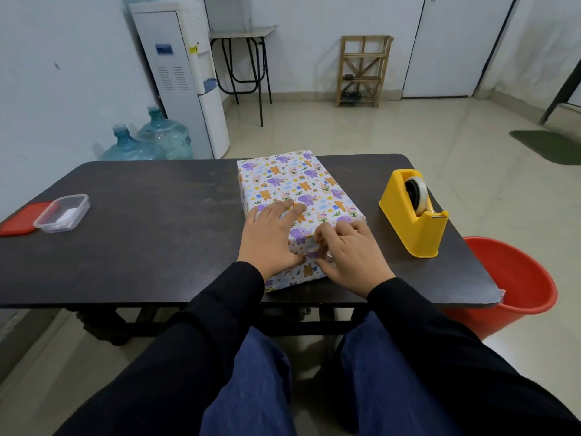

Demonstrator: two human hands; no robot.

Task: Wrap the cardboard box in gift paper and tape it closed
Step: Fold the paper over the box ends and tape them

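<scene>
A long box covered in white gift paper with purple elephants and orange bears (292, 184) lies lengthwise on the dark table (151, 221), its near end toward me. My left hand (270, 234) lies flat on the box's top near that end, fingers spread, thumb down on the end face. My right hand (349, 253) presses the folded paper against the near end with its fingertips. A yellow tape dispenser (412, 212) with a roll of clear tape stands to the right of the box.
A clear plastic container (63, 212) and its red lid (19, 218) lie at the table's left edge. A red bucket (515, 284) stands on the floor by the table's right corner. Water bottles, a dispenser and a wooden rack stand farther back.
</scene>
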